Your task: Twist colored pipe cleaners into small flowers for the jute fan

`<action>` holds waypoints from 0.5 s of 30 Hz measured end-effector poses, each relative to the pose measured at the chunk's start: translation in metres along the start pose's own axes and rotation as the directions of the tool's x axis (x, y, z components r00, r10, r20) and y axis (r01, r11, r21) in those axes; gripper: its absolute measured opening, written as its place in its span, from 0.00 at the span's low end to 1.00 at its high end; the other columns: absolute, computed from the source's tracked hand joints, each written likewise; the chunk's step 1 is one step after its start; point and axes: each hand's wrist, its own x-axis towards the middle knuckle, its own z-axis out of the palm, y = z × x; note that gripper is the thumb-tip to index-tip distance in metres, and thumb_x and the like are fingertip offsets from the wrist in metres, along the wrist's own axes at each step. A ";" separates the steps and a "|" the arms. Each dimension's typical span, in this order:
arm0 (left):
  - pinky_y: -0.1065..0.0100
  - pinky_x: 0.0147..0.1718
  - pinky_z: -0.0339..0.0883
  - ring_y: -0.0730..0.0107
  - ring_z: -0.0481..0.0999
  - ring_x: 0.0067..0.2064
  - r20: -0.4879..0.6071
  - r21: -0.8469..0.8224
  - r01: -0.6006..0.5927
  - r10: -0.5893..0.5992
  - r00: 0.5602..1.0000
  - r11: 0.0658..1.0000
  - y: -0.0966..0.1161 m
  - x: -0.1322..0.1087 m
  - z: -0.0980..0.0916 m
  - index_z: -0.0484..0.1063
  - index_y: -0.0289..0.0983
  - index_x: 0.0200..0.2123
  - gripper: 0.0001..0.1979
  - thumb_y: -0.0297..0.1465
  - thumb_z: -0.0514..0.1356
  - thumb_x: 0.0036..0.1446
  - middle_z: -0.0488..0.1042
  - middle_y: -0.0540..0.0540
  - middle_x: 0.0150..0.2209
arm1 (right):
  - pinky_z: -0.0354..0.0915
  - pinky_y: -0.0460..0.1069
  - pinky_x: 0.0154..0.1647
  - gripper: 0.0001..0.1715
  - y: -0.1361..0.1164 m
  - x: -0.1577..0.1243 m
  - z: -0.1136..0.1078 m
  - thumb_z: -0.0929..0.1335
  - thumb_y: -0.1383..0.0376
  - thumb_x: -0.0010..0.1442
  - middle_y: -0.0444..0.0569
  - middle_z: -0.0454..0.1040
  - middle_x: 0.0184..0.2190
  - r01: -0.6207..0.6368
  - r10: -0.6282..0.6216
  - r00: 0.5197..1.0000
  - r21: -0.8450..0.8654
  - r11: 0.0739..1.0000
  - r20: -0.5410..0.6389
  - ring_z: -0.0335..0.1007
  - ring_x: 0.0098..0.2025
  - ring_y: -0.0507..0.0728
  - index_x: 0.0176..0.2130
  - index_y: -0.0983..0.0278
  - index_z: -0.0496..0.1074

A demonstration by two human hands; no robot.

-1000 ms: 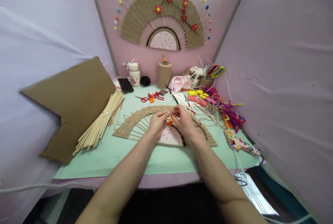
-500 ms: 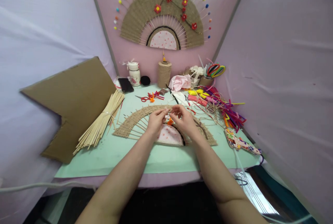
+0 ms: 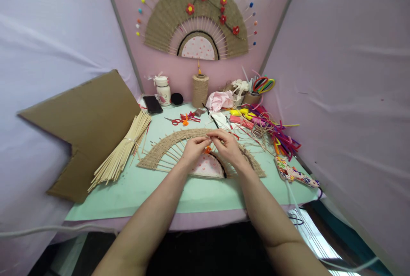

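Observation:
My left hand (image 3: 195,151) and my right hand (image 3: 226,147) meet over the middle of a woven fan (image 3: 164,146) lying on the table. Both hands are closed, thumbs and fingertips pinched close together. Whatever sits between the fingertips is too small or too hidden to name. Just below the fingers shows a small orange piece (image 3: 208,150), above the fan's pink dotted half-round cloth (image 3: 208,166) with its black edging. My hands and wrists cover part of the fan's ribs and centre.
A bundle of thin sticks (image 3: 123,152) and a bent cardboard sheet (image 3: 86,126) lie left. Red scissors (image 3: 175,121), a twine spool (image 3: 200,91) and a bottle (image 3: 163,91) stand or lie behind. Pipe cleaners (image 3: 285,135) and a flower-patterned glue gun (image 3: 296,172) are right. A finished fan (image 3: 160,24) hangs ahead.
My fingertips have drawn closer together, the right fingers now more curled in toward the left. The whole view has shifted slightly; the fan stays on the table.

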 end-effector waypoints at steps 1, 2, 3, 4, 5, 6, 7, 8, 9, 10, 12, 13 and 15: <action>0.70 0.33 0.62 0.72 0.69 0.30 0.003 0.005 0.002 -0.002 1.000 1.000 0.000 0.000 0.000 0.78 0.34 0.29 0.13 0.38 0.65 0.44 0.75 0.47 0.28 | 0.64 0.51 0.46 0.13 0.000 0.000 0.000 0.62 0.69 0.58 0.49 0.75 0.38 0.001 -0.001 1.000 0.002 1.000 -0.001 0.69 0.42 0.55 0.38 0.62 0.75; 0.69 0.34 0.62 0.71 0.70 0.31 0.003 0.010 0.004 -0.004 1.000 1.000 0.000 0.000 0.000 0.78 0.34 0.30 0.13 0.38 0.65 0.44 0.75 0.47 0.28 | 0.64 0.51 0.45 0.13 -0.001 0.000 0.000 0.62 0.69 0.58 0.50 0.75 0.37 0.002 -0.002 1.000 0.005 1.000 -0.003 0.69 0.42 0.55 0.38 0.62 0.75; 0.69 0.35 0.62 0.71 0.70 0.32 0.001 0.013 0.005 -0.005 1.000 1.000 0.001 0.000 0.000 0.78 0.34 0.30 0.14 0.38 0.65 0.44 0.75 0.47 0.29 | 0.64 0.51 0.45 0.13 -0.001 0.000 0.000 0.62 0.69 0.58 0.50 0.75 0.37 0.003 -0.003 1.000 0.007 1.000 -0.006 0.69 0.42 0.55 0.37 0.62 0.75; 0.69 0.35 0.62 0.70 0.70 0.32 -0.001 0.017 0.004 -0.004 1.000 1.000 0.001 -0.001 0.000 0.78 0.34 0.30 0.14 0.38 0.66 0.44 0.76 0.47 0.30 | 0.64 0.51 0.45 0.13 -0.001 0.001 0.000 0.62 0.69 0.58 0.49 0.75 0.37 0.004 -0.003 1.000 0.008 1.000 -0.008 0.69 0.41 0.55 0.37 0.62 0.75; 0.69 0.36 0.62 0.70 0.70 0.33 -0.003 0.021 0.002 -0.002 1.000 1.000 0.002 -0.001 0.000 0.78 0.34 0.30 0.14 0.38 0.66 0.44 0.76 0.46 0.30 | 0.64 0.51 0.45 0.12 -0.001 0.001 0.000 0.63 0.69 0.57 0.49 0.75 0.37 0.001 -0.001 1.000 0.008 1.000 -0.012 0.70 0.41 0.55 0.37 0.62 0.75; 0.69 0.36 0.62 0.70 0.71 0.33 -0.005 0.027 0.000 0.000 1.000 1.000 0.002 -0.001 0.001 0.78 0.34 0.30 0.14 0.38 0.66 0.44 0.76 0.46 0.31 | 0.64 0.51 0.44 0.12 -0.001 0.001 0.001 0.63 0.69 0.57 0.49 0.75 0.36 -0.006 0.006 1.000 0.009 1.000 -0.016 0.70 0.41 0.55 0.37 0.62 0.75; 0.69 0.36 0.62 0.70 0.71 0.33 -0.004 0.035 0.001 -0.001 1.000 0.999 0.003 -0.001 0.001 0.78 0.34 0.30 0.14 0.39 0.66 0.44 0.77 0.46 0.31 | 0.64 0.50 0.43 0.12 -0.001 0.001 0.001 0.63 0.68 0.57 0.49 0.76 0.36 -0.019 0.019 1.000 0.013 1.000 -0.018 0.70 0.41 0.55 0.36 0.62 0.75; 0.69 0.36 0.62 0.70 0.71 0.33 -0.004 0.044 0.004 -0.004 1.000 0.999 0.004 -0.002 0.002 0.78 0.34 0.30 0.14 0.39 0.65 0.44 0.77 0.46 0.30 | 0.64 0.50 0.42 0.11 -0.001 0.001 0.001 0.63 0.68 0.57 0.49 0.76 0.36 -0.039 0.040 0.999 0.020 0.999 -0.020 0.70 0.41 0.55 0.36 0.62 0.75; 0.69 0.36 0.62 0.70 0.71 0.33 -0.007 0.054 0.008 -0.007 1.000 0.999 0.005 -0.002 0.002 0.79 0.34 0.30 0.14 0.39 0.65 0.44 0.77 0.46 0.30 | 0.65 0.50 0.41 0.11 0.000 0.001 0.002 0.63 0.67 0.57 0.50 0.76 0.36 -0.067 0.068 0.997 0.033 0.997 -0.025 0.70 0.40 0.55 0.36 0.62 0.75; 0.68 0.35 0.62 0.69 0.71 0.33 -0.018 0.066 0.012 -0.011 1.000 0.998 0.007 -0.003 0.003 0.79 0.34 0.30 0.14 0.39 0.65 0.44 0.77 0.46 0.30 | 0.65 0.49 0.39 0.10 0.000 0.001 0.002 0.64 0.66 0.57 0.50 0.76 0.36 -0.098 0.100 0.994 0.050 0.994 -0.034 0.71 0.39 0.55 0.36 0.63 0.75; 0.68 0.36 0.62 0.68 0.71 0.33 -0.048 0.104 0.016 -0.011 0.999 0.994 0.011 -0.005 0.005 0.79 0.34 0.30 0.13 0.38 0.65 0.43 0.78 0.45 0.31 | 0.65 0.49 0.37 0.10 0.001 0.001 0.002 0.65 0.64 0.56 0.50 0.76 0.36 -0.166 0.170 0.984 0.085 0.983 -0.050 0.71 0.37 0.55 0.36 0.63 0.75; 0.68 0.36 0.62 0.68 0.72 0.33 -0.057 0.126 0.016 -0.009 0.998 0.992 0.013 -0.006 0.006 0.79 0.34 0.29 0.13 0.37 0.65 0.43 0.78 0.45 0.31 | 0.65 0.49 0.36 0.10 0.002 0.001 0.002 0.66 0.64 0.55 0.50 0.76 0.36 -0.194 0.200 0.978 0.102 0.976 -0.057 0.71 0.36 0.55 0.37 0.64 0.75; 0.68 0.35 0.62 0.68 0.72 0.33 -0.059 0.164 0.017 -0.007 0.998 0.986 0.016 -0.008 0.008 0.79 0.34 0.29 0.12 0.37 0.65 0.43 0.78 0.45 0.31 | 0.65 0.49 0.35 0.11 0.005 0.000 0.002 0.67 0.62 0.54 0.49 0.76 0.35 -0.233 0.242 0.968 0.129 0.964 -0.061 0.70 0.33 0.54 0.37 0.64 0.75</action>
